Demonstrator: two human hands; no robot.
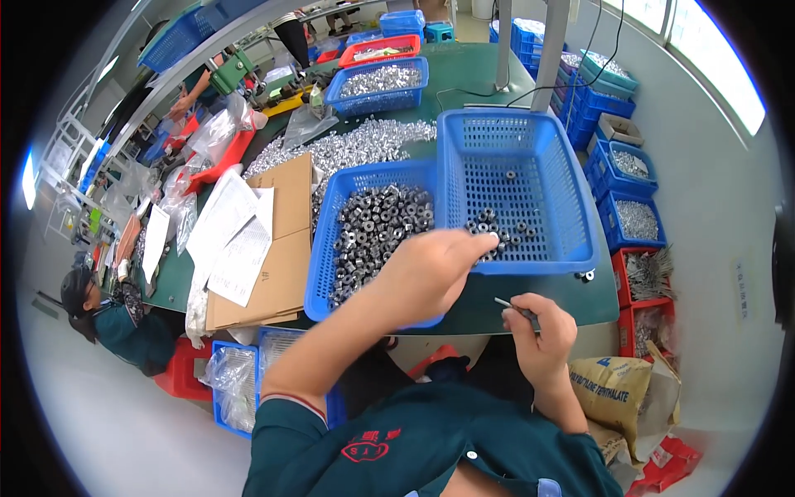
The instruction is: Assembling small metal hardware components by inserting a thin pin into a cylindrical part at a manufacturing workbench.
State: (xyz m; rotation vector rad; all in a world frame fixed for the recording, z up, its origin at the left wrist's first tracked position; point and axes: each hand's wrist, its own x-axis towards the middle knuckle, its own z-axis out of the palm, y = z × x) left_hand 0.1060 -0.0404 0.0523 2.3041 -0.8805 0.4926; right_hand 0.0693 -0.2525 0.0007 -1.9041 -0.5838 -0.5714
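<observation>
The fingers of the left hand (435, 265) look pinched together on a small, bright, round metal piece (494, 236), though it is too tiny to see well. They are above the near end of the right basket, a big blue plastic one with lots of holes (497, 166). The fingers of the right hand (542, 335) are curled around a thin grey stick (503, 301), and its pale tip pokes out toward the left, past the near edge of the basket.

Below the left hand, a few dark, round metal rings (517, 234) sit in the right basket. Many more dark metal rings (385, 219) fill the left basket, a blue plastic one (317, 286) just beside it, partly behind the left arm. Both stand on the green tabletop (555, 298).

The bright piece is so small that a loose pinch could let it slip and roll away (a loose ring (586, 276) lies outside the basket). The stick could drop into the person's lap if the right fingers relax. Farther out, silver metal bits (364, 145) lie in a loose heap, so a bump could mix them with the dark rings.
</observation>
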